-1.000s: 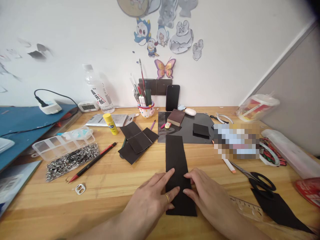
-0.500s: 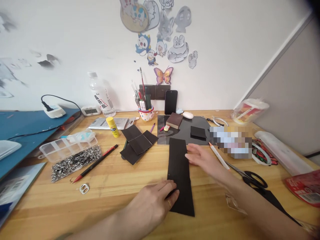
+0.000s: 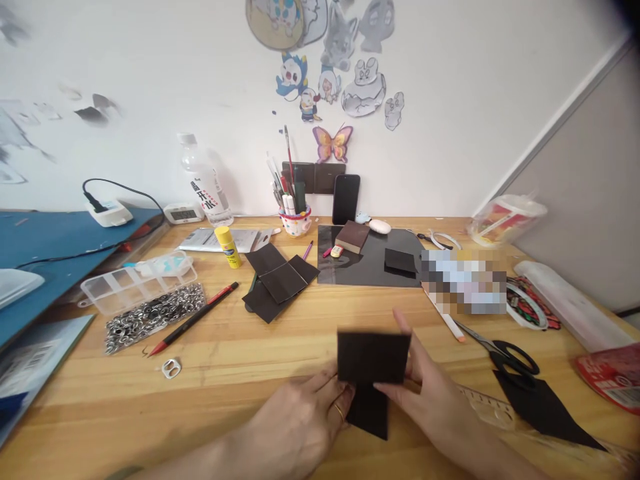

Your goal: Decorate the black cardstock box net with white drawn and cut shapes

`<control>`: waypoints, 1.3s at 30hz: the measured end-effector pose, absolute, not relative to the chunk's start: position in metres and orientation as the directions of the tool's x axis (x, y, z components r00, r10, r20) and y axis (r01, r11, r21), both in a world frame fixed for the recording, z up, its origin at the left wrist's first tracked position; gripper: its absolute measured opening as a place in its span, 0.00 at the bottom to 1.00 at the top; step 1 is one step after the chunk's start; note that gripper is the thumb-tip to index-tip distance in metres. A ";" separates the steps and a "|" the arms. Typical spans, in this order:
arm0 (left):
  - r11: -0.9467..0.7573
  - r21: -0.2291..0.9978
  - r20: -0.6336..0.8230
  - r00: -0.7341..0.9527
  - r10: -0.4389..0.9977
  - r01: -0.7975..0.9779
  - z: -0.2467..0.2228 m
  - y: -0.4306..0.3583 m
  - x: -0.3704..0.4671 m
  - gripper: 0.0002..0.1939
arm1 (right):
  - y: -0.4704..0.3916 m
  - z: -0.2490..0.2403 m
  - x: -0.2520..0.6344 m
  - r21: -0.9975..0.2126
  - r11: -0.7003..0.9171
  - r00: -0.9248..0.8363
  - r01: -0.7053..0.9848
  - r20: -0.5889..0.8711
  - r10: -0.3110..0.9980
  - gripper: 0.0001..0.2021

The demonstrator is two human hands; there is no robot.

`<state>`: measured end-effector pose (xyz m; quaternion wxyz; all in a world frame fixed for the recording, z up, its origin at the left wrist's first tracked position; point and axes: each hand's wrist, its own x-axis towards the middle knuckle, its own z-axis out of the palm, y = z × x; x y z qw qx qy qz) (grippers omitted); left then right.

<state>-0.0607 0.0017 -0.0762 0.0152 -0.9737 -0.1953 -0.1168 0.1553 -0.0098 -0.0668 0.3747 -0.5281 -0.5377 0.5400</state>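
A strip of black paper [image 3: 373, 358] is bent up in the middle, its far part raised and its near part lying on the wooden table. My right hand [image 3: 427, 390] grips the raised part at its right side, thumb in front at the lower edge and fingers behind. My left hand [image 3: 305, 413], wearing a ring, is closed at the strip's left side and holds it near the bend; its fingertips are partly hidden by the paper. To the right, under the right forearm, lies a clear ruler [image 3: 485, 403].
Black-handled scissors [image 3: 510, 357] rest over another black paper piece [image 3: 545, 407]. Folded black papers [image 3: 283, 277], a glue stick [image 3: 229, 248] and a black-red pencil [image 3: 195, 319] lie left. A box of metal tabs [image 3: 155, 313] is farther left. A dark sheet [image 3: 370, 270] is behind.
My right hand has come nearer and lifted the strip's far end, bending it up toward me. The left hand stays on the strip. The view has shifted slightly.
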 end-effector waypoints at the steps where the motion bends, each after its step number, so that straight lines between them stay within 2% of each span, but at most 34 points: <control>1: -0.921 0.030 0.229 0.894 0.385 0.389 -0.078 0.002 -0.061 0.17 | -0.015 -0.071 0.156 -0.966 -0.125 -0.169 0.224 -0.165 0.972 0.44; 3: -0.914 0.064 0.233 0.884 0.404 0.401 -0.083 0.002 -0.060 0.15 | -0.021 -0.079 0.158 -0.919 -0.033 -0.184 0.392 -0.113 0.976 0.37; 6: -0.908 0.108 0.308 0.855 0.417 0.404 -0.085 0.003 -0.061 0.12 | -0.024 -0.087 0.161 -0.762 0.249 -0.318 0.598 0.059 0.946 0.22; 9: -0.899 0.147 0.379 0.816 0.436 0.412 -0.080 0.002 -0.063 0.11 | -0.024 -0.087 0.163 -0.561 0.581 -0.553 0.589 0.245 0.797 0.22; 11: -0.838 0.212 0.354 0.760 0.545 0.503 -0.075 0.003 -0.065 0.11 | -0.024 -0.083 0.161 -0.400 0.723 -0.659 0.563 0.312 0.685 0.24; 13: -0.760 0.264 0.297 0.700 0.650 0.594 -0.072 0.006 -0.066 0.11 | -0.025 -0.077 0.159 -0.267 0.775 -0.715 0.573 0.299 0.632 0.23; 14: -0.753 0.268 0.272 0.703 0.657 0.600 -0.072 0.009 -0.067 0.12 | -0.026 -0.074 0.159 -0.221 0.785 -0.732 0.578 0.284 0.619 0.23; 17: -0.864 0.199 0.217 0.840 0.498 0.462 -0.075 0.020 -0.067 0.24 | -0.029 -0.067 0.157 -0.174 0.789 -0.753 0.590 0.235 0.615 0.22; 19: -0.910 0.165 0.162 0.900 0.406 0.381 -0.079 0.026 -0.066 0.27 | -0.028 -0.066 0.157 -0.160 0.795 -0.758 0.585 0.241 0.607 0.21; 23: -0.937 0.081 0.143 0.926 0.349 0.340 -0.081 0.030 -0.065 0.24 | -0.028 -0.075 0.159 -0.087 0.836 -0.772 0.542 0.341 0.536 0.19; 27: -0.965 -0.078 0.239 0.944 0.227 0.251 -0.075 0.024 -0.065 0.18 | -0.030 -0.086 0.166 -0.042 0.863 -0.778 0.503 0.414 0.473 0.19; 29: -0.974 -0.062 0.320 0.929 0.187 0.217 -0.070 0.022 -0.066 0.15 | -0.029 -0.085 0.170 -0.086 0.876 -0.776 0.475 0.427 0.464 0.19; 30: -0.976 0.006 0.362 0.909 0.205 0.218 -0.068 0.022 -0.066 0.14 | -0.026 -0.081 0.171 -0.145 0.872 -0.757 0.467 0.444 0.479 0.19; 32: -0.925 0.259 0.394 0.844 0.365 0.279 -0.062 0.024 -0.064 0.14 | -0.016 -0.068 0.171 -0.333 0.806 -0.670 0.490 0.447 0.592 0.17; 34: -0.718 0.607 0.312 0.729 0.609 0.340 -0.055 0.029 -0.060 0.12 | -0.003 -0.049 0.167 -0.528 0.641 -0.516 0.558 0.384 0.766 0.12; 36: -0.393 0.878 0.158 0.609 0.777 0.274 -0.046 0.036 -0.055 0.11 | 0.011 -0.030 0.163 -0.667 0.438 -0.330 0.603 0.291 0.898 0.11; 37: -0.264 0.943 0.104 0.572 0.814 0.205 -0.042 0.039 -0.051 0.12 | 0.017 -0.022 0.161 -0.737 0.362 -0.277 0.572 0.242 0.930 0.11; 39: -0.125 0.987 0.050 0.543 0.838 0.102 -0.032 0.045 -0.046 0.12 | 0.027 -0.011 0.160 -0.851 0.278 -0.281 0.446 0.162 0.946 0.10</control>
